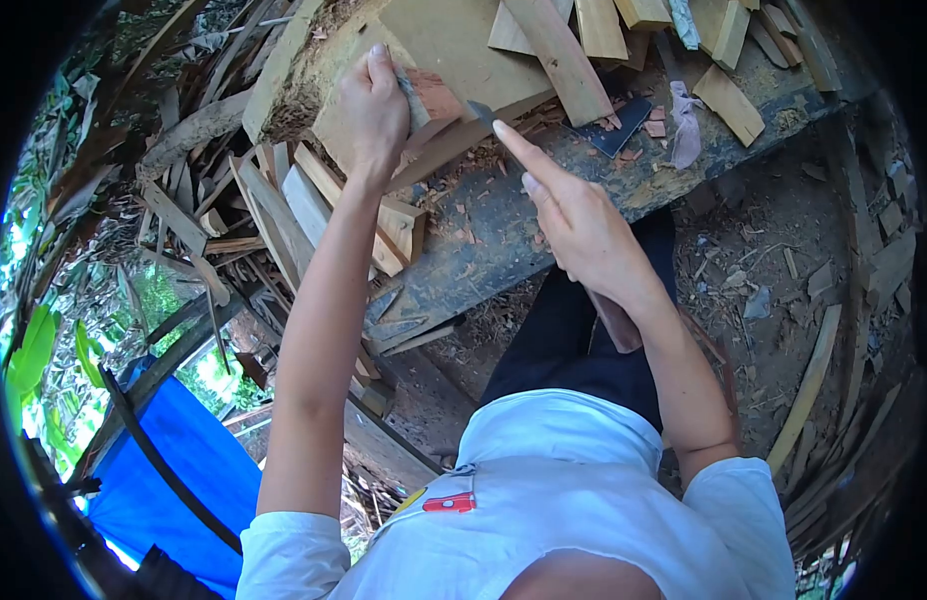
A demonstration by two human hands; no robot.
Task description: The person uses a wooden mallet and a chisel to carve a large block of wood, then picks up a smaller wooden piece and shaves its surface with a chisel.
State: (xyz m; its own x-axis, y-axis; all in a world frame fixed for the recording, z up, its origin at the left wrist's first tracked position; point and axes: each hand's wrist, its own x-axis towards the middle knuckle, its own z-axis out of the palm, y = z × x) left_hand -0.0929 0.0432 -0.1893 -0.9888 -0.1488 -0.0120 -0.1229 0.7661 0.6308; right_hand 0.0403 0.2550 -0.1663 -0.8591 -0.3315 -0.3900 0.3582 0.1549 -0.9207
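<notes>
My left hand (374, 118) is closed around a piece of wood (430, 96) with a reddish cut face, holding it tilted above a large pale wooden block (454, 45). In my right hand (589, 225) is a knife (481, 112). Its blade tip shows just past my stretched index finger, near the reddish wood, and its brown handle end (619, 325) sticks out below my palm. The other fingers wrap round the handle, and most of the blade is hidden by the hand.
A dark, worn bench (484, 240) carries wood chips, several cut boards (564, 60), a dark flat sheet (616, 128) and a pinkish rag (686, 125). Offcuts (274, 205) stack at the left. A blue tarp (179, 470) hangs lower left; scraps litter the ground at right.
</notes>
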